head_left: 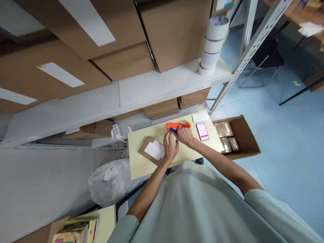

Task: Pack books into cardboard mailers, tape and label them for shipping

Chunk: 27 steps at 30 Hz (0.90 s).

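One tape dispenser (173, 125), lengthwise left-to-right

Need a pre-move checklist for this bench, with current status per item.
1. Right hand gripping the orange tape dispenser: ok.
2. Left hand touching the dispenser's blue part: cannot tell; fingertips are right by it, contact too small to see.
3. Cardboard piece fully in view: not ok; left arm hides part of its edge.
4. White paper on top of the cardboard: ok.
5. Phone lying on the table, apart from the hands: ok.
6. Box beside the table open: ok.
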Each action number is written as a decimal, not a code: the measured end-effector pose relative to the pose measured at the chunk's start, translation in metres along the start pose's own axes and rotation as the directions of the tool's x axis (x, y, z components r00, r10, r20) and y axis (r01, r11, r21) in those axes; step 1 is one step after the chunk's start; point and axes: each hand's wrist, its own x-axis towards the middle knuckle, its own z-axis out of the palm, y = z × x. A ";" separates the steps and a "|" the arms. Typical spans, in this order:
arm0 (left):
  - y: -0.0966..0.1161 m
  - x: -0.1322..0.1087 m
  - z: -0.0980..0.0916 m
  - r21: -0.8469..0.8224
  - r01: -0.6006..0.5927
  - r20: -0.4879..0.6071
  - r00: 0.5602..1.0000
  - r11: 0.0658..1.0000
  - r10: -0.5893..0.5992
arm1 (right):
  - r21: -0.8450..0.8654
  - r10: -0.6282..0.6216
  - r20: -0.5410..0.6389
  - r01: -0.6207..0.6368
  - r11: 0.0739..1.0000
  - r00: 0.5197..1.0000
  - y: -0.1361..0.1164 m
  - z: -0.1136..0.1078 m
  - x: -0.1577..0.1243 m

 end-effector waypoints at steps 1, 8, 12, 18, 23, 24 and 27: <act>0.006 0.023 -0.002 -0.001 -0.021 -0.066 0.998 1.000 0.020 | -0.004 -0.001 -0.058 0.001 1.000 0.998 -0.004 -0.018 0.007; 0.034 0.185 -0.059 0.021 -0.133 -0.281 0.951 0.991 0.133 | -0.062 -0.080 -0.461 0.057 0.996 0.884 -0.036 -0.143 0.074; 0.037 0.236 -0.095 0.048 -0.176 -0.270 0.945 0.983 0.182 | -0.124 -0.147 -0.492 0.098 0.987 0.858 -0.051 -0.182 0.113; 0.021 0.237 -0.118 0.118 -0.196 -0.225 0.950 0.974 0.218 | -0.175 -0.135 -0.430 0.064 0.983 0.893 -0.062 -0.179 0.145; -0.004 0.198 -0.112 0.133 -0.131 -0.114 0.983 0.982 0.146 | -0.096 -0.120 -0.432 0.087 0.992 0.894 -0.055 -0.152 0.158; -0.011 0.187 -0.108 0.130 -0.104 -0.089 0.989 0.986 0.117 | -0.067 -0.121 -0.468 0.101 0.993 0.875 -0.053 -0.147 0.157; -0.042 0.151 -0.096 0.105 0.018 -0.037 0.999 0.994 -0.014 | 0.037 -0.111 -0.620 0.170 0.985 0.777 -0.043 -0.118 0.140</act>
